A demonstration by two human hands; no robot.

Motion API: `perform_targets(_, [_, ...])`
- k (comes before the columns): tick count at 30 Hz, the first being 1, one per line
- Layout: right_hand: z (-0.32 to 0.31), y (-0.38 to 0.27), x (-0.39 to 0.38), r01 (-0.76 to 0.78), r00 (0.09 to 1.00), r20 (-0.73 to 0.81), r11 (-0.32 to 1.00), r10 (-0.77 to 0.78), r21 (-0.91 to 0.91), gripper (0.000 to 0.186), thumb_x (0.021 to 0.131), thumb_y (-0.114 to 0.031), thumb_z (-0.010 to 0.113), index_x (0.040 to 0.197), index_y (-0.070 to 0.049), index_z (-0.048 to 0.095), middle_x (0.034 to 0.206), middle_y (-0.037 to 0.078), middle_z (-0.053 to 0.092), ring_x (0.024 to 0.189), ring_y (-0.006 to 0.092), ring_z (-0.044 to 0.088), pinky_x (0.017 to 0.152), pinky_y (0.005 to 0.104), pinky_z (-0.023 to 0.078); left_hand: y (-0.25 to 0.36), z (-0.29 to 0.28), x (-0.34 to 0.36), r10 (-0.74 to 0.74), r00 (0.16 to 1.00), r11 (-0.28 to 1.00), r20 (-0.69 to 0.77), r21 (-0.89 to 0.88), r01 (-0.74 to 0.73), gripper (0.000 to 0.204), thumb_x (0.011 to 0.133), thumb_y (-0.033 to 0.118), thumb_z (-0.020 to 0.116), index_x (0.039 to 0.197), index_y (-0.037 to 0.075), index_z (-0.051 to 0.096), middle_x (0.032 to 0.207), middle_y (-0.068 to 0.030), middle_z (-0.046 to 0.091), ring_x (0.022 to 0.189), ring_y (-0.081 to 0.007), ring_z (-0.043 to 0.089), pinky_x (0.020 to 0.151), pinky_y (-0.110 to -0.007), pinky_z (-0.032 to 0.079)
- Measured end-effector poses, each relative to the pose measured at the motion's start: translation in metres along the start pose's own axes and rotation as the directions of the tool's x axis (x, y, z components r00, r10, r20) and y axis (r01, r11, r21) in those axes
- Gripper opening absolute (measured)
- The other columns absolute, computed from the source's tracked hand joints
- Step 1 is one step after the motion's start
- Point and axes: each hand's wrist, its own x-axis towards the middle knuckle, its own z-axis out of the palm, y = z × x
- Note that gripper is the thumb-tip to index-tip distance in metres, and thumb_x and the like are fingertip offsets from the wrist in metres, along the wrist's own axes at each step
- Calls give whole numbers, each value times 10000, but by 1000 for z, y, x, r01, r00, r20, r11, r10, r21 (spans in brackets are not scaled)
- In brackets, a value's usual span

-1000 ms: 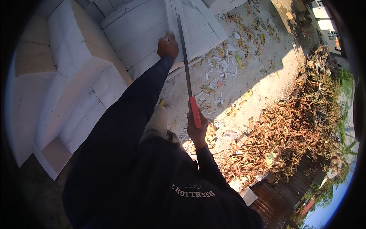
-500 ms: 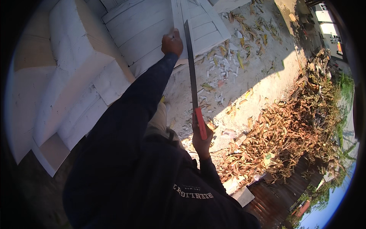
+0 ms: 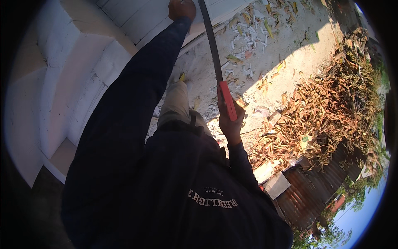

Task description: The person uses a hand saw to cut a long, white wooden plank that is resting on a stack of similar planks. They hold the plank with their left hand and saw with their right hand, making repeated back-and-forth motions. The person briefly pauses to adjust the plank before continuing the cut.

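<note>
My right hand (image 3: pixel 230 118) grips the red handle (image 3: pixel 227 99) of a long hand saw, whose dark toothed blade (image 3: pixel 212 42) runs up past the frame's top edge. At the top centre my left hand (image 3: pixel 181 9) is curled closed just left of the blade, against white boards (image 3: pixel 132 20); whatever its fingers hold is hidden. The upper part of the blade lies over these boards, and where it meets them is too small to tell. Below the blade are pale ground and my legs (image 3: pixel 174 103).
White angular blocks (image 3: pixel 62 91) fill the left. The ground (image 3: pixel 290 62) carries white offcuts and scattered leaves, half in sun. A large dry leaf pile (image 3: pixel 323 112) lies at the right, with a rusty corrugated sheet (image 3: pixel 311 186) and a pale block (image 3: pixel 277 186) at the lower right.
The view has shifted, so the boards and ground sit higher in the picture. The saw has been drawn back toward my body relative to my left hand, which stays on the boards.
</note>
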Motion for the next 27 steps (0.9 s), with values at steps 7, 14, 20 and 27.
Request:
perform_targets(7, [16,-11,69,-10,999,53,1000,12,-27,228,922,-5,660,1142,52,679,771,230,656,708,326,687,658,393,511,15,-22,-7,6,990,997,143,76,-17,675,1011,563,525,1084,-72,743,1102,-323,720,1064,-466,699,970,-505,535])
perform_targets(14, [-17,-25,33,-85,993,85,996,87,-23,301,929,-26,662,1218,52,697,761,188,660,636,249,658,627,350,509,28,-28,-16,33,994,999,104,14,-34,581,1030,501,529,1073,-29,764,963,-273,729,958,-461,712,892,-528,548])
perform_targets(20, [-12,5,37,-13,996,91,1000,15,-26,376,933,-46,673,1302,28,667,824,212,687,712,280,706,666,355,530,31,-23,-17,7,988,1000,155,6,-8,572,1030,515,529,1112,5,775,978,-275,717,970,-466,698,898,-536,534])
perform_targets(27, [-14,13,22,-13,994,105,1000,13,2,387,938,-72,672,1312,27,664,876,225,714,775,299,733,702,373,544,29,-29,-16,-13,995,999,99,-39,17,641,1014,559,533,1030,-32,781,1035,-301,737,1032,-475,696,949,-514,530])
